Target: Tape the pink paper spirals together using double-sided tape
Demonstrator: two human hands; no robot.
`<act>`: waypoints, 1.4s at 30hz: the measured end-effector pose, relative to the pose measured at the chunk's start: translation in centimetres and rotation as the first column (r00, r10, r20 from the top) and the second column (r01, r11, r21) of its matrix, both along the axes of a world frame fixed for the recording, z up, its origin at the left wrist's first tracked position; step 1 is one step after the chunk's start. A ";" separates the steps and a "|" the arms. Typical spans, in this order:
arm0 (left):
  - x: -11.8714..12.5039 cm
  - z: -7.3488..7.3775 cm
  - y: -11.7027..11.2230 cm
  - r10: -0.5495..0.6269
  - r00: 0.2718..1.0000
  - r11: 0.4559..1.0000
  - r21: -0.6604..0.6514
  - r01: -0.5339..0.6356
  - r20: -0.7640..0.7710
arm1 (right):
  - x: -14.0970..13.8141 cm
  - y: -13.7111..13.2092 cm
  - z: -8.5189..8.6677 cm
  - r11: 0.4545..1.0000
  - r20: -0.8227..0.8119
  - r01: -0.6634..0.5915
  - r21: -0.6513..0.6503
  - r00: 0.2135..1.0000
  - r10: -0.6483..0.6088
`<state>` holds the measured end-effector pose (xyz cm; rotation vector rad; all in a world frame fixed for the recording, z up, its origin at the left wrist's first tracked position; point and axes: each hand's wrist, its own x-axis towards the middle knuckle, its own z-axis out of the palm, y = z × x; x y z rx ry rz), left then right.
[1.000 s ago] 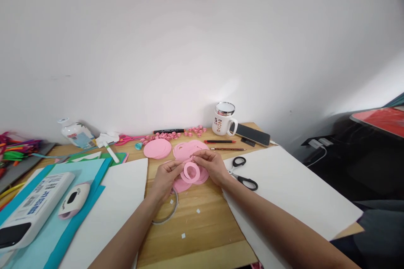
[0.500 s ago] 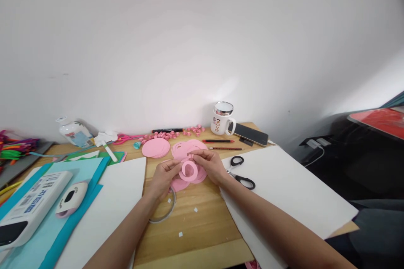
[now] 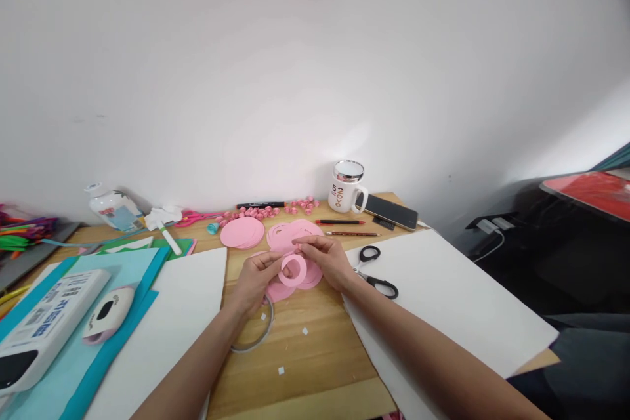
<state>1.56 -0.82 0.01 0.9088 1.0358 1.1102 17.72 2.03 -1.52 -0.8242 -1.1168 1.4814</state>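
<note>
A curled pink paper strip (image 3: 302, 273) hangs in a ring-like loop between my two hands, above the tabletop. My left hand (image 3: 256, 281) pinches it at the left, thumb and fingers closed. At its upper end, the fingertips of my right hand (image 3: 325, 257) are closed on the strip, where it looks tightly rolled; the fingers partly hide this. Beneath and behind the hands lie more cut pink paper pieces (image 3: 290, 231). A stack of pink paper discs (image 3: 242, 232) rests just beyond my left hand. By my left wrist lies a roll of tape (image 3: 268, 327).
Black-handled scissors (image 3: 377, 275) lie on a white sheet (image 3: 443, 302) at right. Behind are a mug (image 3: 342, 191), phone (image 3: 394, 212), pencils (image 3: 339, 222) and small pink paper rolls (image 3: 260, 212). Left are a white device (image 3: 54, 321), small cutter-like gadget (image 3: 109, 315) and bottle (image 3: 115, 209).
The loop of pink paper has shifted slightly left and looks rounder and more open. Both hands keep their pinch, with small finger movements at the right.
</note>
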 end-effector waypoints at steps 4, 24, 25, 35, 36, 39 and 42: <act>0.0 0.0 0.0 0.007 1.000 1.000 0.005 -0.007 0.021 | -0.1 0.1 -0.1 1.000 -0.031 -0.021 0.007 0.999 0.022; 0.3 1.0 -0.2 0.001 1.000 1.000 -0.017 -0.001 0.004 | 0.0 -0.1 0.2 1.000 0.030 0.016 0.016 0.999 -0.017; 0.3 1.0 -0.2 -0.004 1.000 1.000 -0.012 0.004 -0.006 | 0.0 -0.1 0.2 1.000 0.013 0.017 0.009 1.000 -0.017; 0.1 0.8 -0.2 -0.038 0.998 0.999 0.006 0.038 -0.051 | -0.3 -0.2 0.4 0.997 0.021 0.074 0.000 0.997 -0.074; 0.0 0.8 -0.2 -0.035 0.998 0.999 0.005 0.036 -0.056 | -0.3 -0.2 0.4 0.998 0.032 0.070 0.004 0.997 -0.070; 0.0 0.7 -0.1 -0.032 0.997 0.999 -0.014 0.031 -0.075 | -0.3 -0.2 0.3 1.000 0.048 0.024 0.016 0.999 -0.025; 0.0 0.6 0.0 -0.027 0.997 0.999 -0.038 0.024 -0.069 | -0.2 -0.2 0.0 1.000 0.028 -0.004 0.025 1.000 0.003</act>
